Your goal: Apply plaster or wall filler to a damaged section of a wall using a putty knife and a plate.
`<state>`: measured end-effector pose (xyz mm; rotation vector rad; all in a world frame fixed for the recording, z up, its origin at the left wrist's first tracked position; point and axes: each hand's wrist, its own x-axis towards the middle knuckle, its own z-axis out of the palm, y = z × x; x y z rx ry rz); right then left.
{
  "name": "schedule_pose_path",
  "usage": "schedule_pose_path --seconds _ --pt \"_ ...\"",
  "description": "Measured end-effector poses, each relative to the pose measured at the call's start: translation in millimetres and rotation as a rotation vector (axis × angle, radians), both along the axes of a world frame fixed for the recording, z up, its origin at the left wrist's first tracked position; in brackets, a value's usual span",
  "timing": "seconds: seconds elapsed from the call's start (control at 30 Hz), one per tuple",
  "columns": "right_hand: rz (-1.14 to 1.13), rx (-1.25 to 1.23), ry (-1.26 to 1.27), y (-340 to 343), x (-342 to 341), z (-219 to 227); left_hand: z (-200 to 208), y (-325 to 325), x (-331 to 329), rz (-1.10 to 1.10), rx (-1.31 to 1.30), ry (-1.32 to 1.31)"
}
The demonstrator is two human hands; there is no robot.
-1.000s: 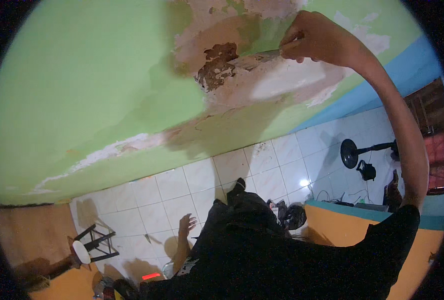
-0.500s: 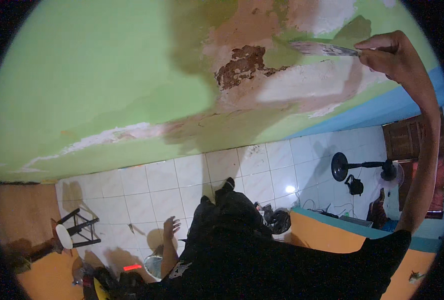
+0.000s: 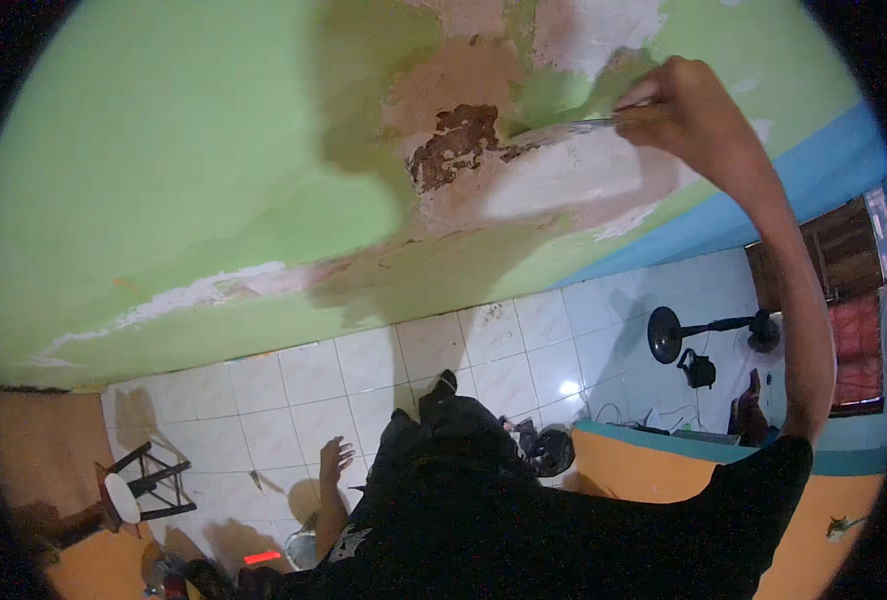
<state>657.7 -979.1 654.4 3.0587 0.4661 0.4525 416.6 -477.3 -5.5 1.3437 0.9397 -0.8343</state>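
Against the green wall (image 3: 224,150), my right hand (image 3: 689,115) grips a putty knife (image 3: 569,128) by its handle. Its thin blade, seen nearly edge-on, reaches left along the top of a white plastered patch (image 3: 574,178). The blade's tip is close to a rough brown hole (image 3: 459,145) where the surface has come off. Pinkish bare plaster surrounds that hole. Low at my left side hangs my left hand (image 3: 336,460), holding nothing, its fingers apart. A bucket (image 3: 302,550) on the floor is partly hidden below my left forearm.
A stool (image 3: 124,500) stands at the lower left, near a bright red object (image 3: 262,556). A black plastic bag (image 3: 552,452) lies right of my legs beside a teal-topped orange low wall (image 3: 654,480). Farther right is a standing fan (image 3: 666,335).
My right hand has moved left along the wall with the putty knife, whose blade now sits nearer the brown hole and shows more edge-on. The view has shifted slightly; my left hand still hangs low.
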Motion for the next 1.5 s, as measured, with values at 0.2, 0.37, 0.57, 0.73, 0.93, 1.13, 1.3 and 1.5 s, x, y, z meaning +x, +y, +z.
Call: schedule_pose_path --seconds 0.2,0.37,0.57,0.73,0.93,1.13,1.3,1.5 --pt "-0.388 0.425 0.225 -25 -61 61 -6 20 -25 -0.005 -0.078 -0.050" --pt "-0.330 0.803 0.333 -46 -107 50 -24 26 -35 -0.008 -0.104 -0.006" --pt "-0.310 0.953 0.386 -44 -152 46 -23 23 -8 -0.119 -0.049 -0.009" --pt "-0.193 0.850 0.183 -38 -175 38 -17 23 19 -0.163 -0.077 -0.148" --pt "0.113 -0.126 -0.602 -8 -185 24 -20 30 3 -0.160 -0.102 -0.175" --pt "0.212 -0.163 -0.716 6 -184 19 -30 39 -49 -0.105 -0.111 -0.052" --pt "0.239 -0.101 -0.711 15 -166 8 -70 58 -104 -0.006 -0.171 -0.070" --pt "-0.291 -0.187 -0.065 16 -122 -44 -61 53 -94 -0.076 -0.101 0.007"
